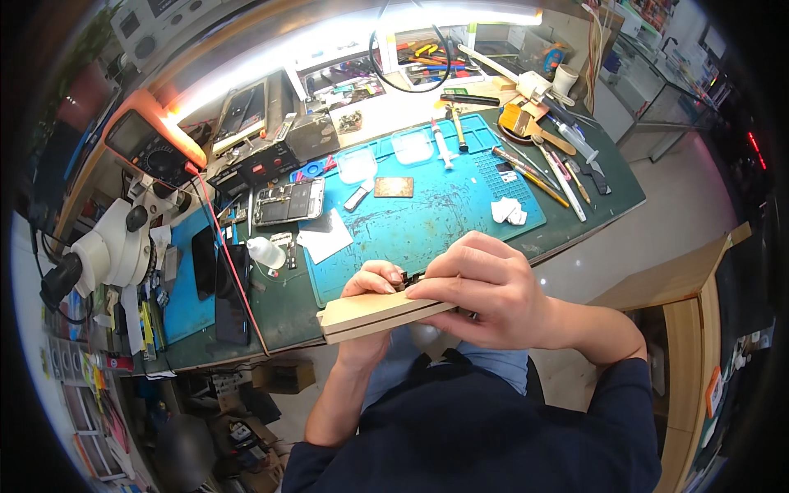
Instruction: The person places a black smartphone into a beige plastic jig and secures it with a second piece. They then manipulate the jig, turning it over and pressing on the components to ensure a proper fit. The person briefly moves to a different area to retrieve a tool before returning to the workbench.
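nearest, below the head, is the person's dark top [493,427], and just beyond it both hands are raised in front of the desk's near edge. between them is the tan block [370,312], flat and long, tilted, with a dark seam along its side. the left hand [375,278] is closed around it, fingers curled over the far edge. the right hand [493,287] is bent in a pinch at the block's right end, fingers above and a fingertip showing below. a small dark piece [406,281] shows by the fingertips; whether it is joined to the block cannot be told.

the step in hand looks like close finger work at that far edge. the next move seems to call for a firm left grip and small, careful right fingertip motions.

beyond lies the blue mat [411,238], with crumpled white tissue [509,211] on its right and a brown plate [394,187] farther back. an opened phone [289,202] lies to the left, a syringe [442,148] farther off, and a lit lamp [345,41] runs along the back.
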Motion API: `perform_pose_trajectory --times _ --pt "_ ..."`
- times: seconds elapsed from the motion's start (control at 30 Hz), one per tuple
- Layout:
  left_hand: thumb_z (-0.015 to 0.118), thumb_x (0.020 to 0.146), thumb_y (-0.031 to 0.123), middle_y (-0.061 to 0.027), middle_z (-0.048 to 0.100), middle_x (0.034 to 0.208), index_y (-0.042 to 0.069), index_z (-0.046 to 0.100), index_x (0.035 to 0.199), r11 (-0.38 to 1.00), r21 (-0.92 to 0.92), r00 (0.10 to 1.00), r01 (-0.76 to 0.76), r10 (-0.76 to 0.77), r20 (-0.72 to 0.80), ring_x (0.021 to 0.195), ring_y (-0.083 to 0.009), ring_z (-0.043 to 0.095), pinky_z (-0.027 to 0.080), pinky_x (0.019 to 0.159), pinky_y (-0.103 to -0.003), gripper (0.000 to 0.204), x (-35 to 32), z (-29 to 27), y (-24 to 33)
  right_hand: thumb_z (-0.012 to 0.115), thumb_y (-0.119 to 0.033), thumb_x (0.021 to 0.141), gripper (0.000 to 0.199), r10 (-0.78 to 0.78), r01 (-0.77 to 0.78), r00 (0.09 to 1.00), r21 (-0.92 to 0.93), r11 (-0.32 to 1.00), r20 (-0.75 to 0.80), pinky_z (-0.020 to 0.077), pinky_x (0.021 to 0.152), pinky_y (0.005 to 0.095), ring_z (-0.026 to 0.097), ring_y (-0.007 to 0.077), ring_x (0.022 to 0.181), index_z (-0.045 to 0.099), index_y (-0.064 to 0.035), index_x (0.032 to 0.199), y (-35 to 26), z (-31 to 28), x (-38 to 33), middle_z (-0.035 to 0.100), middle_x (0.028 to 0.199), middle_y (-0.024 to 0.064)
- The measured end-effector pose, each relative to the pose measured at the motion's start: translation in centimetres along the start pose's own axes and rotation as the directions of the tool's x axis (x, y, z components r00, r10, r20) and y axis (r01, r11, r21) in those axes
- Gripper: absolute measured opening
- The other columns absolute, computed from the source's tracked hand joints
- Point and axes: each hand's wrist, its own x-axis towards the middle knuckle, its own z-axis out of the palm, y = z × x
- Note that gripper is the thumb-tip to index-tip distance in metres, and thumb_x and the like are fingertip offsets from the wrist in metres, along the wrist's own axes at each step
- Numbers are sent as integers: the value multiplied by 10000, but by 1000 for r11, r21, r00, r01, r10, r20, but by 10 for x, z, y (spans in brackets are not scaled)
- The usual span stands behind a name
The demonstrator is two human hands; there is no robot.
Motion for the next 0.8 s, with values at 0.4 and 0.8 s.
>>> perform_pose_trajectory --times 0.4,0.8 --pt "734 853 134 -117 585 1044 36 627 940 998 41 999 -52 51 14 1051 -223 555 438 988 -377 169 1 -3 1 810 -137 663 359 -37 36 999 -46 998 -13 515 701 301 614 197 810 747 -95 1014 0 -1 -4 654 928 16" --pt "803 798 119 -115 581 1132 22 592 1109 995 94 1000 -19 16 26 1107 -225 545 435 1006 -386 388 -2 -5 6 804 -130 722 314 118 -119 993 101 988 14 516 708 303 626 204 803 731 -53 1018 -2 -3 -3 652 926 58"
